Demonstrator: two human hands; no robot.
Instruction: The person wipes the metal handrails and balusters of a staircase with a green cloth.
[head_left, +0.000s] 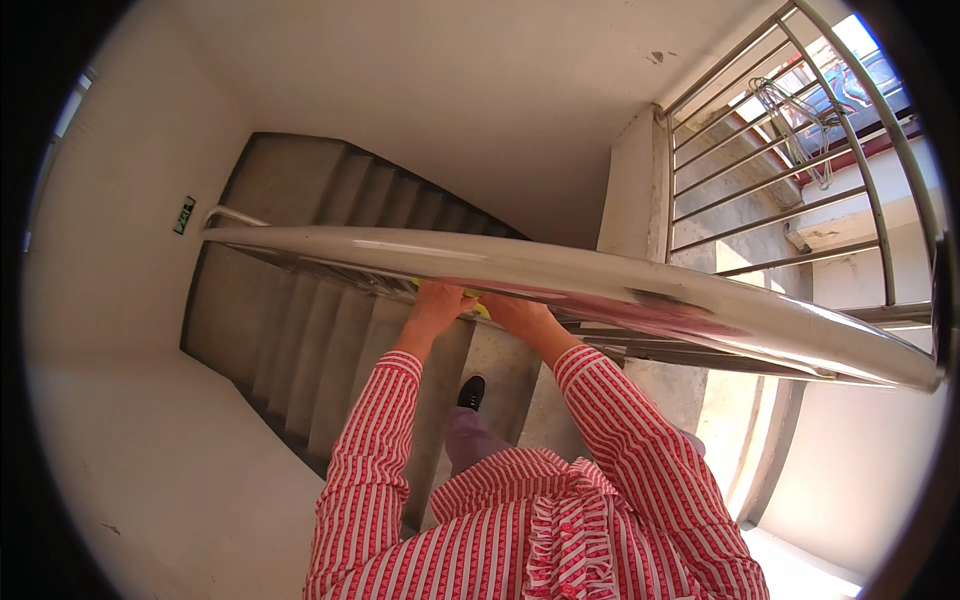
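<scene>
A thick, shiny metal handrail (480, 257) crosses the view from the left wall to the far right. Just under its near side, my left hand (441, 306) and my right hand (516, 311) are close together at the railing. Bits of a yellow-green cloth (481, 308) show between and behind my fingers. My right hand's fingers are closed on the cloth; the rail hides part of them. The left fingertips are also partly behind the rail, next to the same cloth, and their grip is unclear.
Concrete stairs (319, 345) descend leftwards to a landing (225, 307), with another flight (405, 196) beyond the rail. One black shoe (472, 392) stands on a step. At the upper right, a barred metal railing (769, 214) carries bundled wire hangers (795, 127). A small green sign (184, 215) hangs on the left wall.
</scene>
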